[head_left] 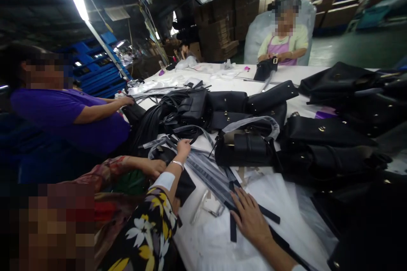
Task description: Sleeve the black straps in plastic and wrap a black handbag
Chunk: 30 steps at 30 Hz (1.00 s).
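A: Far left, what's about?
B: Purple-shirted co-worker (73, 114), one hand at dark material; blue racks (92, 67) behind. Next, patterned-sleeve co-worker (108, 171), reaching in beside the wearer, face blurred, lower body cut off.
A: Middle?
B: Tangled black strips (152, 114), too many to count. Wearer's left hand (183, 148) at the upper end of the wrapped straps (206, 173): fingers curled narrow; whether they grip one, cannot tell. Far seated figure (187, 53), small, dim.
A: Where do the straps lie?
B: Slantwise on the white table (292, 75), between both hands; overlapped, no sure count. One black bag (251, 148) with wrapped handle crowds them from behind.
A: Right hand?
B: Right hand (249, 216) spread wide, palm down over their lower ends, hiding part. White sheets (273, 194) beside it.
A: Far right?
B: Apron-wearing co-worker (282, 46) across, handling one dark bag (265, 70); then heaped black bags (330, 131), edges merging, some cut off. Four co-workers altogether.
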Each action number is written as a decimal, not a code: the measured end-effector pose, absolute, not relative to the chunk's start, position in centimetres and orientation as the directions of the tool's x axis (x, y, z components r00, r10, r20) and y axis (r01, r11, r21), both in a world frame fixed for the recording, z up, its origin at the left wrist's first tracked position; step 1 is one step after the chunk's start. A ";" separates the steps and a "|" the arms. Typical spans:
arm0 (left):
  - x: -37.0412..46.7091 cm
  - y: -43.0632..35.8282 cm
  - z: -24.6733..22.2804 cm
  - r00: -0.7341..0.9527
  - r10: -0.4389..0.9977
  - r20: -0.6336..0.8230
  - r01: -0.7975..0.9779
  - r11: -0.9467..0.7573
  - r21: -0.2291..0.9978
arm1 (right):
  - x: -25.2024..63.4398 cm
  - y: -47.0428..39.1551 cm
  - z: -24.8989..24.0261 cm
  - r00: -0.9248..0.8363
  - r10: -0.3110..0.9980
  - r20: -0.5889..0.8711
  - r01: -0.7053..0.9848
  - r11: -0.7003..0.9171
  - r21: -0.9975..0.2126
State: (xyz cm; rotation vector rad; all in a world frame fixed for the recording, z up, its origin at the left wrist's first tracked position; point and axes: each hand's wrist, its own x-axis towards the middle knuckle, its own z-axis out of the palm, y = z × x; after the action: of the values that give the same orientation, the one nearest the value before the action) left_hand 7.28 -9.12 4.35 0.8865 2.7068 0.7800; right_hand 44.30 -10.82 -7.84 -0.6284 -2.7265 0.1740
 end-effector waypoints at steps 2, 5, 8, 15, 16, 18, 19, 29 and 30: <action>4.8 -7.4 2.8 -0.792 0.610 -0.022 0.542 0.719 0.435 | 44.2 -10.7 -7.9 -0.847 0.442 0.296 0.410 0.897 -0.167; 2.3 -5.4 0.8 -0.715 0.699 -0.017 0.663 0.685 0.304 | 44.3 -10.6 -8.1 -0.846 0.446 0.292 0.423 0.895 -0.143; 1.1 -4.3 -0.6 -0.613 0.790 -0.015 0.775 0.605 0.185 | 44.3 -10.6 -8.1 -0.845 0.442 0.302 0.423 0.897 -0.131; 1.2 -4.0 -2.5 -0.532 0.847 -0.005 0.846 0.531 -0.052 | 44.1 -10.5 -8.0 -0.837 0.422 0.348 0.408 0.906 -0.117; 1.3 -4.1 -2.6 -0.533 0.846 -0.007 0.844 0.531 -0.076 | 44.1 -10.5 -8.0 -0.837 0.419 0.351 0.405 0.907 -0.117; 1.5 -4.0 -2.9 -0.533 0.846 -0.008 0.841 0.529 -0.114 | 44.1 -10.4 -7.9 -0.835 0.420 0.356 0.404 0.907 -0.121; 1.5 -3.9 -2.9 -0.532 0.847 -0.008 0.840 0.526 -0.129 | 44.1 -10.4 -7.9 -0.833 0.423 0.358 0.406 0.905 -0.124; 1.9 -1.5 -3.3 -0.600 0.798 -0.047 0.789 0.582 -0.198 | 44.0 -10.3 -8.4 -0.844 0.411 0.344 0.390 0.911 -0.134; 1.9 -1.3 -3.3 -0.604 0.795 -0.062 0.787 0.583 -0.201 | 44.0 -10.3 -8.5 -0.844 0.414 0.342 0.392 0.910 -0.134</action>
State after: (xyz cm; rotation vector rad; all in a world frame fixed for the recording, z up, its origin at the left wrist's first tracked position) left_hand 1.86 -1.26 -3.28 1.4123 2.8257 -0.3310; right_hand 44.05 -10.31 -8.45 -0.5919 -2.7048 0.0833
